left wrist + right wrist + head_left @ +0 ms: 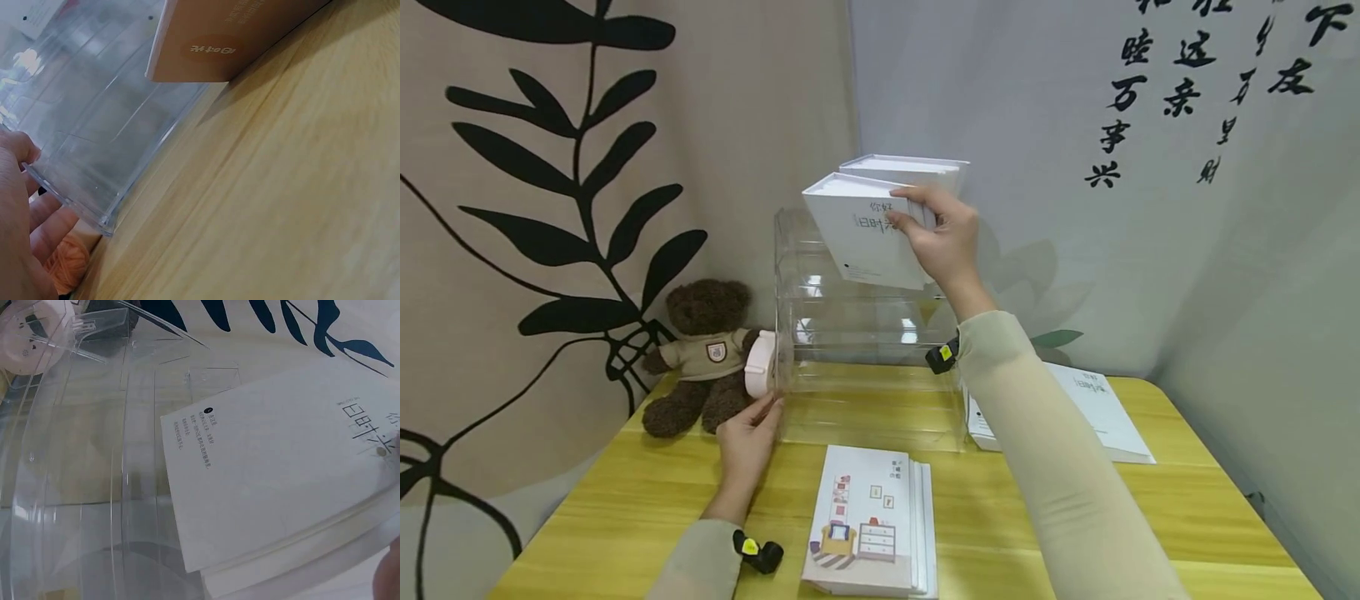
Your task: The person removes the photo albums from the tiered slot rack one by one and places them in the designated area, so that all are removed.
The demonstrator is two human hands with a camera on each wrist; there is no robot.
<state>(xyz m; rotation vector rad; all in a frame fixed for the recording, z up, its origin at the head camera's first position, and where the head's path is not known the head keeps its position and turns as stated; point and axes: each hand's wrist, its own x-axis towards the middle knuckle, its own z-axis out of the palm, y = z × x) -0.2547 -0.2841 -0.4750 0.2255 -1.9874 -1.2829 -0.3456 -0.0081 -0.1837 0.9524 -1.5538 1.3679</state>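
My right hand (943, 237) grips a white book (865, 242) with dark Chinese lettering by its right side, thumb on the cover. The book is tilted in front of the top of a clear plastic tiered rack (781, 333). Behind it, another white book (951, 171) stands at the rack's top. In the right wrist view the held book (275, 475) fills the right half, with only parts of the fingers showing. At the rack's lower left side is my left hand (748, 442); the left wrist view shows its thumb and fingers pinching the rack's edge (69, 206).
Several books lie stacked (861, 517) on the wood table (610, 517) before the rack, the top one with a printed room scene. Another white book (1093, 404) lies right of the rack. A brown teddy bear (707, 350) and a pink round object (761, 365) sit left.
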